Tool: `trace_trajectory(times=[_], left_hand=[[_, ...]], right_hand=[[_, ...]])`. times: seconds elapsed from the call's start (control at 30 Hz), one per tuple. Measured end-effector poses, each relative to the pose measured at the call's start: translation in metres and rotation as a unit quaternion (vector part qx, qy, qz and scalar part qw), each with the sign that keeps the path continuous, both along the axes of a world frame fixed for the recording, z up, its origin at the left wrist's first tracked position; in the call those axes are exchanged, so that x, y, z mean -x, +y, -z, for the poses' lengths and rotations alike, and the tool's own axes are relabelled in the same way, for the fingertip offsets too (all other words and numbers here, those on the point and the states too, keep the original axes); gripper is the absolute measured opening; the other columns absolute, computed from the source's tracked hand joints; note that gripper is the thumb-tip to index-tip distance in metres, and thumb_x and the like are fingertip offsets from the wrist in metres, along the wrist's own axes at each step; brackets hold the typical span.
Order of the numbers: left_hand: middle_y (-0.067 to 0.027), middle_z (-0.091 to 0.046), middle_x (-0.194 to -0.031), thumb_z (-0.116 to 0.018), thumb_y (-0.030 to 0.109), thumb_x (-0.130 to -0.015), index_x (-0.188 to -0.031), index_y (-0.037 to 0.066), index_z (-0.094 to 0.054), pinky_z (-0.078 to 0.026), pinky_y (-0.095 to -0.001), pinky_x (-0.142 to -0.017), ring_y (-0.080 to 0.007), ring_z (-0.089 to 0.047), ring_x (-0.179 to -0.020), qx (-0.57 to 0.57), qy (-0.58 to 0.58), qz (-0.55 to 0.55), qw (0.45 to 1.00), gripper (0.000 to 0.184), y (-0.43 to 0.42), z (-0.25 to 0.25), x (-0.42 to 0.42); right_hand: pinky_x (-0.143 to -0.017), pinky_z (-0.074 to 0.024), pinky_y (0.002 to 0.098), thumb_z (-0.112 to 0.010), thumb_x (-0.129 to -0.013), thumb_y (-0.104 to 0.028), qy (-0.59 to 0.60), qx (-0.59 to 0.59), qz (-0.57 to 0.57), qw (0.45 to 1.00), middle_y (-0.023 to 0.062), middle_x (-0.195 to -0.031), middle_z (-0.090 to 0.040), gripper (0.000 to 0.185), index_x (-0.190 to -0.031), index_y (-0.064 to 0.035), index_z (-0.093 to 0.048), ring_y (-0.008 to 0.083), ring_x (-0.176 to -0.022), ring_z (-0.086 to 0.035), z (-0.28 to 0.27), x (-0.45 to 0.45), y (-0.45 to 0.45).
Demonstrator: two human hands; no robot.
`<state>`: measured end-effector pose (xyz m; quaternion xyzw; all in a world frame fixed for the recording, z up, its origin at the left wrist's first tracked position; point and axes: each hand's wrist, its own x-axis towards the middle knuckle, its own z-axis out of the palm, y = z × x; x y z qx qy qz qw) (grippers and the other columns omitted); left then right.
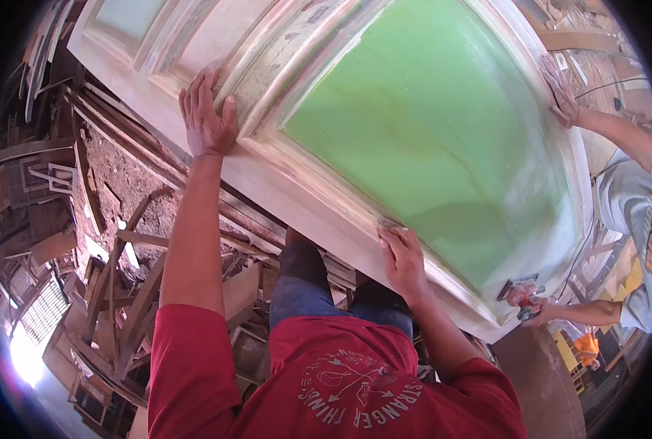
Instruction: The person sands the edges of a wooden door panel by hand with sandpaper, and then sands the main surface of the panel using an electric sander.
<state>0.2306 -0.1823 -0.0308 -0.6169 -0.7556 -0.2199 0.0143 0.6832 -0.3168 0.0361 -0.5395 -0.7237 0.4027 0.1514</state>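
Left hand (212,124) spread-fingered on the door (414,117); right hand (405,263) bunched (any pinch hidden), a sander (520,294) right of its fingers.

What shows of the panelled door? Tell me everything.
The door, wood by its look, has a patchy whitish frame, raised mouldings, a large scuffed green panel and paler panels. It lies before the wearer, partly out of view, tilt unclear. The left hand rests spread on the frame, the right hand on a moulding; a co-worker's hand and a red tool are on the far side.
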Motion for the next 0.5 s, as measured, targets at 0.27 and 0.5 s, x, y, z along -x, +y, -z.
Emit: trace_trajectory(times=[0.27, 0.5], left_hand=[[-0.0188, -0.052, -0.163, -0.064, 0.035, -0.097, -0.159, 0.009, -0.052, -0.022, -0.0587, -0.134, -0.0361, -0.045, -0.155, 0.005, 0.005, 0.004, 1.0, 0.068, -0.001, 0.005, 0.001], [-0.0183, -0.053, -0.163, -0.064, 0.036, -0.097, -0.158, 0.01, -0.053, -0.023, -0.058, -0.134, -0.0358, -0.045, -0.154, -0.004, -0.001, -0.002, 1.0, 0.067, -0.002, 0.003, -0.002]], right_hand=[[-0.097, -0.0557, 0.0488, -0.074, -0.098, -0.007, 0.078, -0.064, -0.027, 0.994, 0.0187, -0.12, -0.074, 0.027, -0.124, 0.0008, -0.075, 0.0398, -0.111, -0.068, 0.015, 0.101, 0.046], [-0.098, -0.0543, 0.0499, -0.071, -0.098, -0.003, -0.006, -0.014, -0.025, 1.0, 0.0212, -0.123, -0.073, 0.027, -0.124, 0.0007, -0.077, 0.0406, -0.111, -0.067, -0.001, -0.021, -0.007]])
